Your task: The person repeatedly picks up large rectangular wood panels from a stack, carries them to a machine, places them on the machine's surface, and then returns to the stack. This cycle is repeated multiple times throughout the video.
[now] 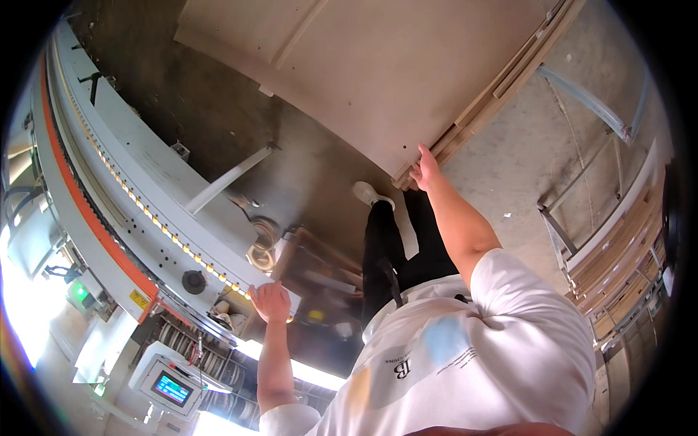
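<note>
- Head view looks down over a white T-shirt, black trousers and one white shoe (372, 195) on the grey concrete floor (523, 145).
- Right hand (424, 171) reaches forward at full arm's length; its fingers rest on the near corner of a large, flat, pale beige wooden board (363, 65).
- That pale board lies on top of a stack of similar boards (502, 83), ahead of the person and beyond the right hand, which touches only its edge.
- Whether the right hand grips the corner or merely presses against it, I cannot tell; the fingers look loosely bent.
- Left hand (270, 301) sits on the end of a long grey machine with an orange stripe and a row of small yellow rollers (109, 167), fingers curled over its edge.
- This machine runs away to the person's left, well apart from the board stack.
- Small white control box with a lit blue screen (171, 387) stands below the left hand.
</note>
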Motion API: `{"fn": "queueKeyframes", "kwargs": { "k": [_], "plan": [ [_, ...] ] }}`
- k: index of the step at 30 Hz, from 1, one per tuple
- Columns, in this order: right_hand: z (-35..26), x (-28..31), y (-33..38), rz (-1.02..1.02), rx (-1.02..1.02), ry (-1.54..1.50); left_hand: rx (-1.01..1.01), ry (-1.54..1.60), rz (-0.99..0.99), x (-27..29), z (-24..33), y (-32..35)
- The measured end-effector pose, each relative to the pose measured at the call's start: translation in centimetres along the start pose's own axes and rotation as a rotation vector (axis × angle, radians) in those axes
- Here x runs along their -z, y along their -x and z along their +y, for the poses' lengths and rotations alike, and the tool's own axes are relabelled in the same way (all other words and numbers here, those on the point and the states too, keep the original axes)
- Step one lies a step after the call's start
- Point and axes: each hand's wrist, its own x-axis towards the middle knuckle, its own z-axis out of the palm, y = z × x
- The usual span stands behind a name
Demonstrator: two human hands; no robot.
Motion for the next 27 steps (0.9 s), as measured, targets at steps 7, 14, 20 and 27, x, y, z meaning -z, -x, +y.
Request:
{"fn": "queueKeyframes", "kwargs": {
  "k": [7, 14, 20, 27],
  "plan": [
    [-0.6, -0.2, -1.2, 0.046, 0.016, -0.153, 0.064, -0.02, -0.501, 3.1, 3.0, -5.2],
    [-2.6, -0.5, 0.0, 0.042, -0.022, -0.154, -0.146, 0.339, -0.194, -3.6, 12.2, -26.3],
    [-2.1, -0.5, -0.3, 0.016, 0.025, -0.182, -0.032, 0.443, -0.086, -0.8, 15.0, -52.6],
    [-1.3, -0.3, -1.0, 0.105, 0.03, -0.132, -0.017, 0.417, -0.016, -1.8, 14.6, -65.3]
  ]
}}
